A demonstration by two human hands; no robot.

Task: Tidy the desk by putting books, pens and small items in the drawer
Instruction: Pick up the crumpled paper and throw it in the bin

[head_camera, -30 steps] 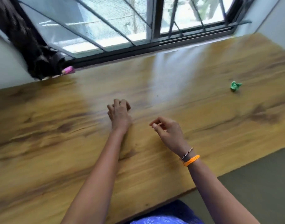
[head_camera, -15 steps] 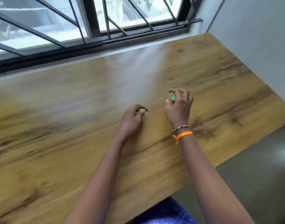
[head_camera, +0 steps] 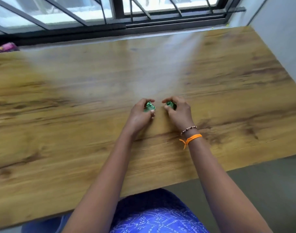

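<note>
Each hand's fingers curl round a green wad – left hand (head_camera: 140,113) on left wad (head_camera: 149,107), right hand (head_camera: 178,113) on right wad (head_camera: 170,105)

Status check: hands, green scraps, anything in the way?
Left hand grips a green scrap. Right hand grips the other scrap. Both low over the desk. No drawer in view; nothing blocking.

Left hand (head_camera: 140,113) and right hand (head_camera: 177,113), each round a seemingly crumpled green scrap; wooden desk (head_camera: 60,115) beneath
</note>
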